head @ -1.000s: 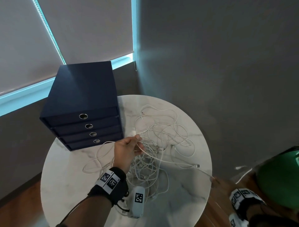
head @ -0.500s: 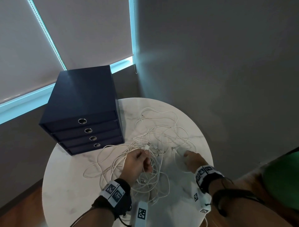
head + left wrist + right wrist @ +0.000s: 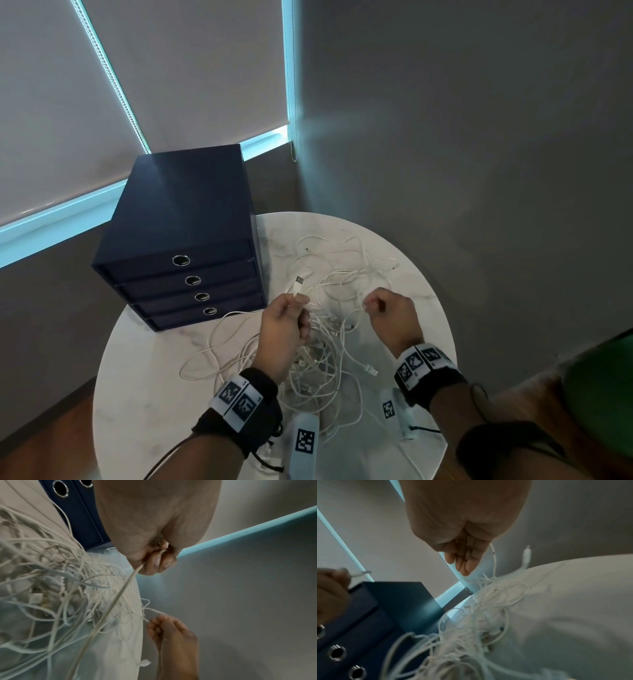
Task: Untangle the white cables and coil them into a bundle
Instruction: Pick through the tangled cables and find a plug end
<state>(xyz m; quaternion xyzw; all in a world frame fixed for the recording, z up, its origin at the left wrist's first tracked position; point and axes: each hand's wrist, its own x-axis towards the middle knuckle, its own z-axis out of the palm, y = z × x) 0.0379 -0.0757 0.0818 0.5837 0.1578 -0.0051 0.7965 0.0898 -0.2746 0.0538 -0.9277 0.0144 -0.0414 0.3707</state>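
A tangle of thin white cables (image 3: 322,353) lies spread over the round white marble table (image 3: 144,404). My left hand (image 3: 291,315) is raised above the pile and pinches one cable just below its USB plug (image 3: 299,281), which sticks up past the fingers; the left wrist view shows that cable (image 3: 120,595) running down from my curled fingers (image 3: 157,561) into the heap. My right hand (image 3: 380,306), to the right at about the same height, is curled round a thin cable strand (image 3: 494,555) that loops down to the pile (image 3: 481,615).
A dark blue four-drawer box (image 3: 181,246) with round metal pulls stands on the table's left rear, close to the cables. A grey wall rises behind and to the right. Loose plugs (image 3: 371,370) lie at the pile's edge. A green object (image 3: 603,387) shows at the far right.
Both hands have lifted from the pile. The left hand has raised the cable end so its USB plug stands above the fingers; the right hand has closed on a strand and pulled up.
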